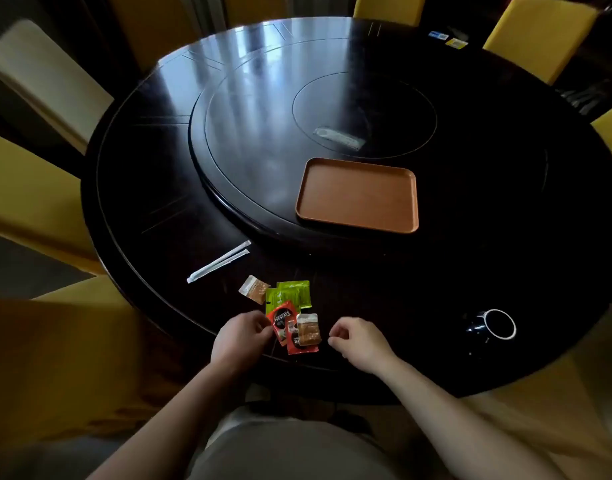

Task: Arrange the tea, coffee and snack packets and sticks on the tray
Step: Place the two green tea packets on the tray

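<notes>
A brown rectangular tray [358, 195] lies bare on the raised turntable. Near the table's front edge is a cluster of packets: two red coffee packets [282, 322], a tan packet [308, 329] on top of them, two green tea packets [292, 294] and another tan packet [253, 289] to the left. Two white paper-wrapped sticks [219, 261] lie side by side further left. My left hand [242, 337] touches the left edge of a red coffee packet with its fingertips. My right hand [358, 339] hovers just right of the cluster, fingers curled, holding nothing.
A dark mug with a white rim [495, 323] lies at the front right of the round dark table [505, 237]. A clear wrapped item [339, 137] rests at the turntable's centre. Yellow chairs [27, 202] ring the table.
</notes>
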`<state>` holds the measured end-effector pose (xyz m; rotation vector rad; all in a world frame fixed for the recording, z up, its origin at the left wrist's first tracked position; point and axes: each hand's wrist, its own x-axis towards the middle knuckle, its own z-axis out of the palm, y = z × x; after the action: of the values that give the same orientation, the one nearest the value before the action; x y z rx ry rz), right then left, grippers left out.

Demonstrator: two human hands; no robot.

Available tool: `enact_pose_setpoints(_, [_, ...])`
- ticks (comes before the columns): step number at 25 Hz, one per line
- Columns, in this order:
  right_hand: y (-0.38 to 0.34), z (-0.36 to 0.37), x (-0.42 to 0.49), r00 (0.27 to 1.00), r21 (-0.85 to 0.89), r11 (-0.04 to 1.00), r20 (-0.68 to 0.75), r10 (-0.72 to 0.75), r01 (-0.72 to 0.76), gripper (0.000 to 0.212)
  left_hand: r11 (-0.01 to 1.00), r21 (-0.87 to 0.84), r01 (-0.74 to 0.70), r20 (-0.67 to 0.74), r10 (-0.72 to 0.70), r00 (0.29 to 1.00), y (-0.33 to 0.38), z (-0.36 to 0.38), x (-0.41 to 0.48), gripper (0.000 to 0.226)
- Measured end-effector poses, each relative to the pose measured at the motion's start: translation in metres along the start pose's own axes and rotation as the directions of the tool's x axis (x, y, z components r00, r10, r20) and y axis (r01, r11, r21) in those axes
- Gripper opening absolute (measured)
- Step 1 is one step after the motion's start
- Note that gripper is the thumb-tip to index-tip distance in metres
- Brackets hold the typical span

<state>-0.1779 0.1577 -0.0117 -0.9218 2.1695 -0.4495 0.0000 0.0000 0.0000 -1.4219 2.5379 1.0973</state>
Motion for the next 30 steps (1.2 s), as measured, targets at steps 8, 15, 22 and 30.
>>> enact_pose_setpoints(8, [-0.055, -0.005, 0.075, 0.988, 0.009, 0.999, -0.143, 0.052, -0.051, 0.019, 0.968, 0.189, -0.164, 0.031, 0.162, 0.986, -0.01, -0.013, 0.078, 0.024])
enact_pose_setpoints(15, [-0.063, -0.001, 0.104, 0.995, -0.19, 0.981, -0.1, 0.02, -0.039, 0.046, 0.933, 0.254, -0.254, 0.148, 0.222, 0.964, -0.012, -0.011, 0.11, 0.028])
enact_pose_setpoints(22, [-0.048, -0.008, 0.124, 0.994, -0.348, 0.931, 0.017, -0.109, 0.108, 0.046, 0.932, 0.309, -0.19, 0.11, 0.163, 0.981, -0.007, 0.003, 0.114, 0.014])
enact_pose_setpoints(30, [-0.039, -0.009, 0.138, 0.998, -0.188, 0.98, 0.012, -0.062, 0.064, 0.026, 0.994, -0.059, 0.091, 0.042, -0.089, 0.995, -0.006, -0.012, 0.108, 0.021])
